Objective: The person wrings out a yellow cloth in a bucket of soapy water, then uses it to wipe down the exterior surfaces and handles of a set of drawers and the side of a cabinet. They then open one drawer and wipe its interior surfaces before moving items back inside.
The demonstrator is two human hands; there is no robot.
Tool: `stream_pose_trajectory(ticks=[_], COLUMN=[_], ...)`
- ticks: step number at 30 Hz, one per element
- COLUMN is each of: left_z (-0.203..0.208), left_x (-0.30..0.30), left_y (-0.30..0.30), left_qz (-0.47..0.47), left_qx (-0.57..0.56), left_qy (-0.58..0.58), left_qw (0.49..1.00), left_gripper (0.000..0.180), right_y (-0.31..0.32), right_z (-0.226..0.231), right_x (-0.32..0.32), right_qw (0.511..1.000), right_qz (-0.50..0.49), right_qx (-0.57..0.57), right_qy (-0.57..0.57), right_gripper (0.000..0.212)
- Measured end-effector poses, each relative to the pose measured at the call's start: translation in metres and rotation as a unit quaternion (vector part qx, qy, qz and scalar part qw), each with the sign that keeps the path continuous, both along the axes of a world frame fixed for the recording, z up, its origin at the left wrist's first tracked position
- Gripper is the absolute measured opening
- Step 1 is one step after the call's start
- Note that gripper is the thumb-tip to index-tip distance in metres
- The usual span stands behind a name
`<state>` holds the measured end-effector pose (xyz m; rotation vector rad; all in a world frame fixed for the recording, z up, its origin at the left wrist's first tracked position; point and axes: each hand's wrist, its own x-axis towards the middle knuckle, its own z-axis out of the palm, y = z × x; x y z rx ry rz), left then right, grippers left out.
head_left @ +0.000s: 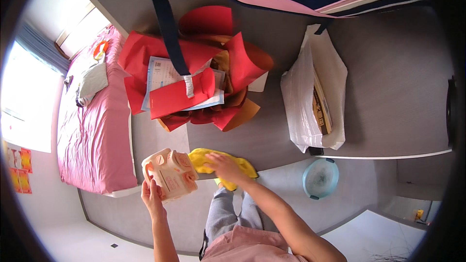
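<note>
Left hand (pixel 153 195) gripped the lower edge of a cream-coloured plastic house-shaped toy (pixel 170 173), fingers wrapped on its underside, and held it up off the grey desk top (pixel 388 82), out over the front edge. Right hand (pixel 224 165) lay flat, fingers spread and pressed down on a crumpled yellow cloth (pixel 208 161); the cloth touched the toy's right side and sat at the desk's near edge. I could not tell whether the cloth was pinched or only pressed.

Farther back on the desk I saw a heap of red and orange paper sheets (pixel 204 53) with a pale printed form among them, and a dark blue strap (pixel 167 24) hanging down across the heap. To the right stood a white plastic bag (pixel 301 102) with flat boxes showing inside. Below the desk edge, on the floor, sat a round light-blue plastic basin (pixel 320 178). At the left ran a bed under a pink cover (pixel 92 136), near a bright window.
</note>
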<state>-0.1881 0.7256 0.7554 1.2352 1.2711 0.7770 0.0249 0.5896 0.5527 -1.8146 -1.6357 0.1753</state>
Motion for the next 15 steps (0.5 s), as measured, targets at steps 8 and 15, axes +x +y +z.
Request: stream_pose_trajectory(ticks=[8, 15], left_z=[-0.008, -0.025], left_x=[0.071, 0.152], left_y=[-0.038, -0.071], left_qz=[-0.101, -0.258], left_qx=[-0.079, -0.156], left_qy=[-0.015, -0.059], left_qw=[0.992, 0.952], left_gripper=[0.019, 0.026], right_y=[-0.195, -0.179], right_z=[-0.014, -0.015], right_x=[0.088, 0.021], right_qw=[0.884, 0.947], right_qz=[-0.46, -0.292], right_qx=[-0.078, -0.103], right_qy=[-0.045, -0.083], right_gripper=[0.064, 0.06])
